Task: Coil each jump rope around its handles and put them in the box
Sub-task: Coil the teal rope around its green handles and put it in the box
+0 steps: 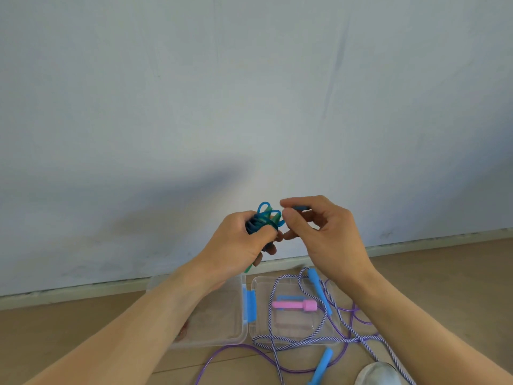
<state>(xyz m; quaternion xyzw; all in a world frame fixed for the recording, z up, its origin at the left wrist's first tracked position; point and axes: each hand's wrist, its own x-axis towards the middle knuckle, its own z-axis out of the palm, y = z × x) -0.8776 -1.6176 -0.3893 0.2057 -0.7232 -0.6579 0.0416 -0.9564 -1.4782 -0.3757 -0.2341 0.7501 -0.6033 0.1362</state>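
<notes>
Left hand [244, 240] clenched round a bundled blue plastic jump rope [263, 218], green handle tip poking down below the fist. Right hand [319, 226] just beside it, thumb and forefinger pinching the rope's loose blue end. Straight below both hands, on the wooden floor [444, 273]: open clear plastic box [222, 315], nearer the left. Striped rope with blue handles [319, 284] sprawled over its right half.

A pale blue-grey painted wall [249, 93] rises behind the fingers, a soft shadow to their left. Below them, a pale skirting strip [83, 290] meets the tan wooden floor [444, 273].
</notes>
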